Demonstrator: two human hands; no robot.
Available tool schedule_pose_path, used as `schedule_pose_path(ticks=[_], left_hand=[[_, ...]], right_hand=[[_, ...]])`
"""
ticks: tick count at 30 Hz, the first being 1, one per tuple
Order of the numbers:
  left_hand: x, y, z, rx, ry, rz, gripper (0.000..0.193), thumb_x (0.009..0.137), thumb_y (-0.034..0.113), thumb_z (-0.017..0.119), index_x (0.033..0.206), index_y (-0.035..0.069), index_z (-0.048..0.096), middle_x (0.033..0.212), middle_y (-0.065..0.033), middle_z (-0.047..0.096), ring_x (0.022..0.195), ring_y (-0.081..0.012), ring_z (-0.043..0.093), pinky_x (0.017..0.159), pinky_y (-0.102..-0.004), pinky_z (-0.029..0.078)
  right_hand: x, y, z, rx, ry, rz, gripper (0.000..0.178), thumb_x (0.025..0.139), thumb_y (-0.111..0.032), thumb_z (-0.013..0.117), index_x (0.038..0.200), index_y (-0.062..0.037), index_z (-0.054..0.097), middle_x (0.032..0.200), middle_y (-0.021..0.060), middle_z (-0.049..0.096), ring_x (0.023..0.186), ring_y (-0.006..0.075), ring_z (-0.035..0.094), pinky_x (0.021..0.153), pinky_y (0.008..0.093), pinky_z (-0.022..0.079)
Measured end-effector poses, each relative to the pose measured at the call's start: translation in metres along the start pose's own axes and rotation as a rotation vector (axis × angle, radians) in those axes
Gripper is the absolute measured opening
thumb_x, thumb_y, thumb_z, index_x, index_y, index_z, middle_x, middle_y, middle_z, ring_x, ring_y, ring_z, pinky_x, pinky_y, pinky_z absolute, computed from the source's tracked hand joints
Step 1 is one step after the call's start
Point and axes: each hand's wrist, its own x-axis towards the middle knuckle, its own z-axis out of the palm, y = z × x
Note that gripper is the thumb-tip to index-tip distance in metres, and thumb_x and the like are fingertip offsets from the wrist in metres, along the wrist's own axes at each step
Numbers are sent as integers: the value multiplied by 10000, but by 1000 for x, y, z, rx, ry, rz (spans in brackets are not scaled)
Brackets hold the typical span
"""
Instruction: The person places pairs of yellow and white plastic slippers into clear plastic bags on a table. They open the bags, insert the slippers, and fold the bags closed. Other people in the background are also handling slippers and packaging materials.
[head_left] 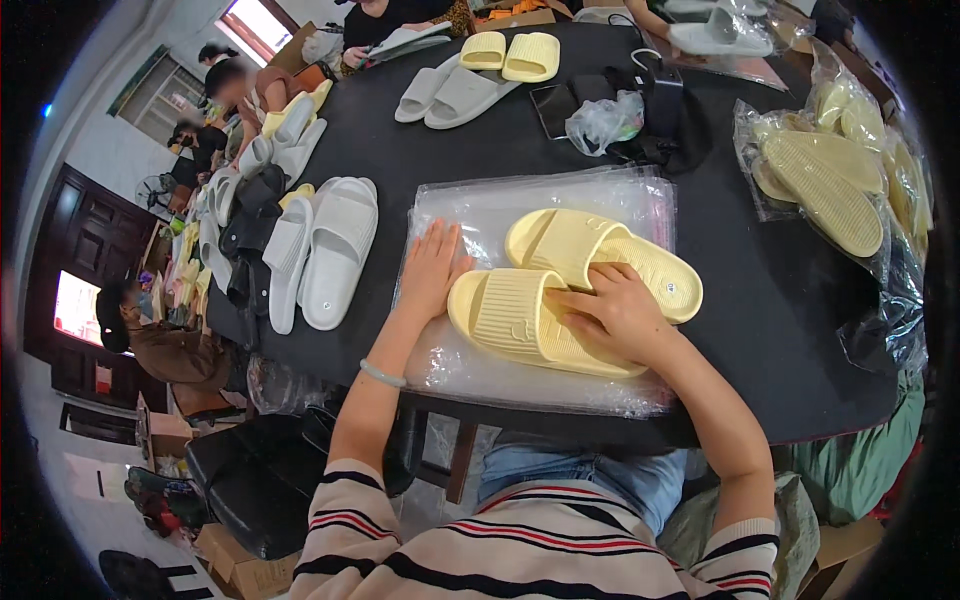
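Observation:
A pair of pale yellow slide slippers lies side by side on a stack of clear plastic bags (440, 370), toes to the left. My right hand (615, 312) grips the pair where the two meet, its fingers at the strap openings of the near slipper (510, 312) and the far slipper (660, 275). Part of both insoles is hidden beneath that hand. My left hand (432, 268) rests flat on the left side of the bags, fingers stretched out and holding nothing. It is just left of the near slipper's toe.
White slippers (340, 255) stand left on the black table (440, 155). Grey slippers (470, 95) and small yellow ones (530, 57) sit at the back. A crumpled plastic bag (605, 122) lies beside a black bag (660, 95). Bagged yellow slippers (825, 190) are at right. Other people work around the table.

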Motion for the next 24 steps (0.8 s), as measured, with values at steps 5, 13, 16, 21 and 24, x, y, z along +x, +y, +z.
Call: schedule_pose_path(ticks=[5,13,16,21,24], left_hand=[[29,-6,-35,-81,0,132,422,903,291,570,1223,15,567,1260,-205,548,1181,-361,512,1001,-438,411],[58,4,-14,-270,131,256,414,883,203,595,1247,13,547,1249,-209,550,1165,-377,513,1007,-442,402],[55,-9,16,-260,225,275,499,917,272,539,1324,-9,481,1368,-231,470,1281,-382,429,1077,-451,334],[55,-3,16,-154,94,158,579,949,346,475,1424,29,380,1479,-221,348,1383,-364,314,1139,-476,225],[53,1,12,-111,71,120,586,952,367,462,1441,58,370,1489,-201,344,1392,-345,306,1146,-491,194]], right_hand=[[-3,5,3,-14,14,-12,287,814,-270,639,1081,-185,701,914,88,608,985,268,577,886,401,411],[-4,5,-1,-43,-3,-10,302,826,-284,626,1102,-180,690,931,96,614,1000,266,578,907,400,409],[-3,4,3,-27,15,-25,299,823,-284,631,1097,-178,691,938,96,616,1002,259,582,901,396,412],[-6,6,2,-43,3,-19,303,814,-280,642,1095,-177,691,944,92,617,1002,252,584,886,394,416],[-6,8,4,-25,56,-50,304,811,-276,646,1094,-175,691,942,90,615,992,252,586,880,395,418]])
